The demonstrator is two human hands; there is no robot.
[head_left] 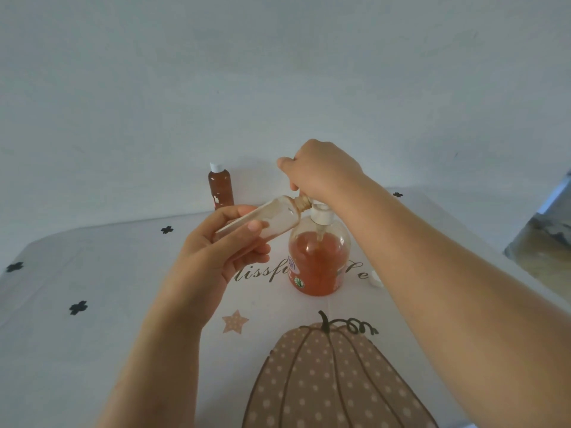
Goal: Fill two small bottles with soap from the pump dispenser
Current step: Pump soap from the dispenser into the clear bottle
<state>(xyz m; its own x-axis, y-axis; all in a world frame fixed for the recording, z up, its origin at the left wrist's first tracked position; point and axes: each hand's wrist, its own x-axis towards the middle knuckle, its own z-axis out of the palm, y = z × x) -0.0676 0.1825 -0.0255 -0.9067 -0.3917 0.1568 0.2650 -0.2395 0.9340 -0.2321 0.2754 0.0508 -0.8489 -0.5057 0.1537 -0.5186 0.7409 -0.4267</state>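
The move turns on the mouth of the small empty bottle point(272, 219) meeting the spout of the pump dispenser point(318, 261). The bottle lies tilted almost flat. Its long axis runs from its base, out to the dispenser's left, up to its threaded neck, which sits right at the spout under the right hand point(321, 171).

The left hand point(216, 245) grips this bottle round its lower body, thumb on top and fingers curled beneath, so it is the hand that steers the mouth. The right hand sits on top of the dispenser, fingers curled down over the pump head and hiding most of it. Whether the spout tip is inside the neck or only touching it I cannot tell.

The held bottle is clear, thin-walled plastic with flattish sides. It looks nearly empty, with only a pale smear inside. The dispenser is a round-shouldered clear bottle with a white collar, a dip tube and a printed label, and is about two-thirds full of orange soap.

A filled small bottle point(220, 188), amber-brown with a white cap, stands upright behind and to the left of the dispenser, against the wall. A loose white cap point(374, 278) lies to the dispenser's right, partly hidden by the forearm. The worktop point(123, 304) carries a smooth printed cloth, and its spotted pumpkin print point(333, 381) lies in front of the dispenser.
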